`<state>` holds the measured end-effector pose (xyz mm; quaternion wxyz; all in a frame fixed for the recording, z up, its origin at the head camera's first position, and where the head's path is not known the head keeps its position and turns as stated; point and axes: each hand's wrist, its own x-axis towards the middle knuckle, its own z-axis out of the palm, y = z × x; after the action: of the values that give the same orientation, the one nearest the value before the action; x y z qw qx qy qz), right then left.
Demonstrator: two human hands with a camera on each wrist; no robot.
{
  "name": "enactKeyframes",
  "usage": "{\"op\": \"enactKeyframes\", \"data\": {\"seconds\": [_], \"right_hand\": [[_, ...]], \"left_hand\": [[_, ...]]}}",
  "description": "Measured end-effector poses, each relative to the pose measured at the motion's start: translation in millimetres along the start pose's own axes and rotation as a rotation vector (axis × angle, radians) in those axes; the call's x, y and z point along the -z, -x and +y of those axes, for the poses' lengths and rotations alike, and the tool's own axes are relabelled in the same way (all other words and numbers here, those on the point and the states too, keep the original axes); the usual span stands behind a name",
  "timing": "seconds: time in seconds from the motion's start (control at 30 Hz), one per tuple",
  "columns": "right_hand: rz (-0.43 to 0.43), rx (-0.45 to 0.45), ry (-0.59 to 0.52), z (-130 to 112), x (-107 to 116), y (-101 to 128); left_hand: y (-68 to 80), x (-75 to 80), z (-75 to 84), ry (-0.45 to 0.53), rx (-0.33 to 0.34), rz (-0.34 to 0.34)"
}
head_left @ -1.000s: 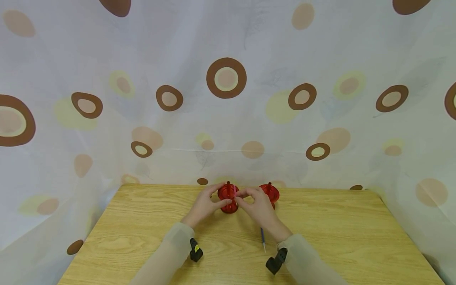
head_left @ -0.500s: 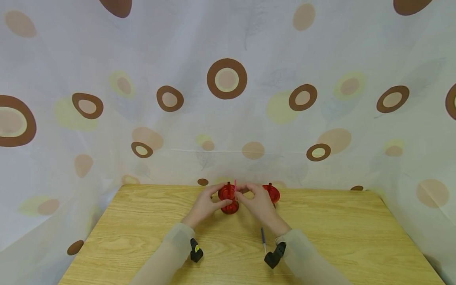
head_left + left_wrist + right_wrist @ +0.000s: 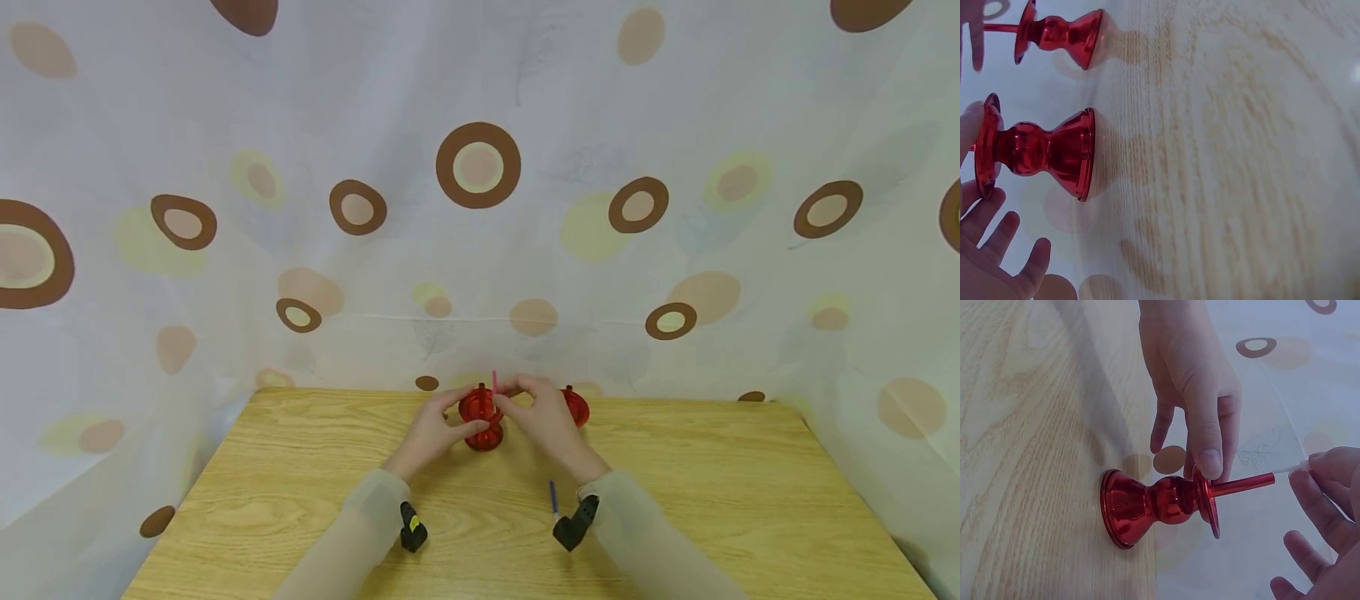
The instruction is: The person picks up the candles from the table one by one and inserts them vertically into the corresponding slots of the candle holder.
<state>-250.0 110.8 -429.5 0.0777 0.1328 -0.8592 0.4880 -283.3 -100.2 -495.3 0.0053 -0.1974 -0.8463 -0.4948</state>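
A red candle holder (image 3: 483, 419) stands near the table's far edge, seen up close in the right wrist view (image 3: 1157, 509) and in the left wrist view (image 3: 1044, 153). My left hand (image 3: 463, 414) pinches its upper rim, thumb (image 3: 1209, 453) on the near side. A thin red candle (image 3: 1244, 484) stands in the holder's socket. My right hand (image 3: 506, 392) pinches the candle's pale tip (image 3: 1291, 467) between its fingertips (image 3: 1329, 465). A second red candle holder (image 3: 577, 406) stands just to the right, partly behind my right hand.
A blue pen (image 3: 553, 498) lies on the wooden table (image 3: 750, 500) close to my right wrist. A spotted curtain (image 3: 480, 208) hangs all around the table's back and sides. The second holder (image 3: 1060, 37) has a candle in it too.
My right hand has risen and shifted slightly left, and the candle tip now shows above the holder. The left hand and the holder have stayed put.
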Motion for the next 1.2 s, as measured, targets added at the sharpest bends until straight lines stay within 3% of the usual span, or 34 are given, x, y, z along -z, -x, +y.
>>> {"op": "enactKeyframes", "data": {"seconds": [0.57,1.2], "right_hand": [[-0.012,-0.003,-0.056,-4,-5,-18],[-0.014,-0.02,-0.018,-7,-5,-30]], "left_hand": [[-0.7,0.9,1.5,0.019,0.004,-0.001],[-2.2,0.5,0.8,0.005,0.012,0.009]]}}
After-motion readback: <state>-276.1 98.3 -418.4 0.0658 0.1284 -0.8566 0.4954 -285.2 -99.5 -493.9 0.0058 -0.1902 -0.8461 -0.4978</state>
